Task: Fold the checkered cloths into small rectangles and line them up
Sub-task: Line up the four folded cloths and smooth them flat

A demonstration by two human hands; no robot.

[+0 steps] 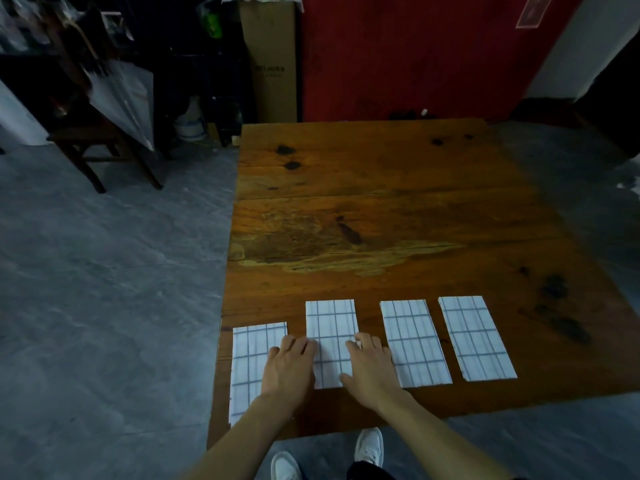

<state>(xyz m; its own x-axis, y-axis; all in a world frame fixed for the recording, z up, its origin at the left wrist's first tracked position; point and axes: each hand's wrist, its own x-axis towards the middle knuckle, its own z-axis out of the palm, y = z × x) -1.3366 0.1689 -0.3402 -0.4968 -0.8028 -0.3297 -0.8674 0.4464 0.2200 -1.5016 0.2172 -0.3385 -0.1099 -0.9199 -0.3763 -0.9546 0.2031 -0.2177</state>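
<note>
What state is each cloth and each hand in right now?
Leftmost cloth: folded, flat, set nearer the table edge than the others.
Second cloth: folded, flat, both hands on it.
Third cloth: folded, flat.
Rightmost cloth: folded, flat.
Left hand: open, pressing.
Right hand: open, pressing.

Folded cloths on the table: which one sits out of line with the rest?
The leftmost folded cloth, at the table's left edge. It lies nearer the person than the other three, whose far edges roughly align; the left hand partly covers it.
</note>
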